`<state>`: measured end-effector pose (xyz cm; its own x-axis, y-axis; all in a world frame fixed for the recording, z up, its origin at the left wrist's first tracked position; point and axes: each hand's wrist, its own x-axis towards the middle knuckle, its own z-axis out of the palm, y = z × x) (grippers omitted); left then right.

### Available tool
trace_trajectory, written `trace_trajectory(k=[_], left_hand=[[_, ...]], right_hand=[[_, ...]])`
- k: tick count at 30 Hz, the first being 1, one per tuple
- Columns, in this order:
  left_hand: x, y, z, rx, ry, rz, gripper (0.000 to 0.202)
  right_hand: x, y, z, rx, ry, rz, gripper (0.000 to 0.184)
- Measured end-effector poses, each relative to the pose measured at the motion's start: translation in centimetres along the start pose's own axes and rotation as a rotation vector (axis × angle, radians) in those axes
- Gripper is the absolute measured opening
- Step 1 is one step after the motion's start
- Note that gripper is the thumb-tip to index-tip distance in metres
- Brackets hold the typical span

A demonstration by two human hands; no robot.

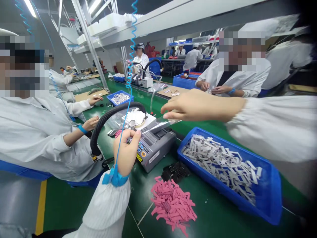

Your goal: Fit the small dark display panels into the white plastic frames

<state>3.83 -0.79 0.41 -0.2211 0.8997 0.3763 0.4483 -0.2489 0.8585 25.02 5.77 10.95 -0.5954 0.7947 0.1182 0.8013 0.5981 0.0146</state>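
My right hand [200,105] pinches a clear film strip [160,125] above the tape dispenser [155,148]; my left hand [126,152] curls closed beside its keypad [140,147].

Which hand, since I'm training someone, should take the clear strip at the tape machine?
Probably the right hand: its fingertips are over the strip; the left hand is down by the buttons.

Electric tape dispenser [155,148] on the table [213,211], tray of cut strips [272,195] right of it, loose strip pile [172,205] in front, small stacked parts [175,172] between pile and tray, second tray [128,97] behind dispenser.
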Motion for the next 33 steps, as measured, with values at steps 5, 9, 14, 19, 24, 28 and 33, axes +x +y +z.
trace_trajectory(k=[5,9,14,19,24,28,33], left_hand=[[0.3,-2.0,1.3,-0.083,-0.065,-0.123,0.031],[-0.1,-2.7,1.5,-0.041,-0.034,-0.047,0.031],[-0.3,-3.2,1.4,-0.01,-0.02,-0.047,0.029],[-0.5,-3.7,1.5,-0.028,0.002,-0.073,0.027],[-0.7,-3.8,1.4,-0.062,-0.033,-0.085,0.027],[-1.2,-4.0,1.2,-0.122,-0.019,-0.129,0.026],[-1.4,-4.2,0.8,-0.18,-0.011,-0.158,0.028]], right_hand=[[3.0,1.0,2.6,-0.268,-0.144,-0.114,0.046],[4.0,1.3,4.6,-0.158,-0.242,-0.124,0.044],[4.1,2.2,6.2,0.021,-0.349,-0.203,0.033],[4.6,2.9,7.2,0.127,-0.396,-0.185,0.041],[5.0,1.9,8.0,0.109,-0.357,-0.164,0.046],[5.0,0.7,8.7,0.072,-0.252,-0.098,0.055],[4.7,-0.3,8.6,0.06,-0.185,-0.088,0.047]])
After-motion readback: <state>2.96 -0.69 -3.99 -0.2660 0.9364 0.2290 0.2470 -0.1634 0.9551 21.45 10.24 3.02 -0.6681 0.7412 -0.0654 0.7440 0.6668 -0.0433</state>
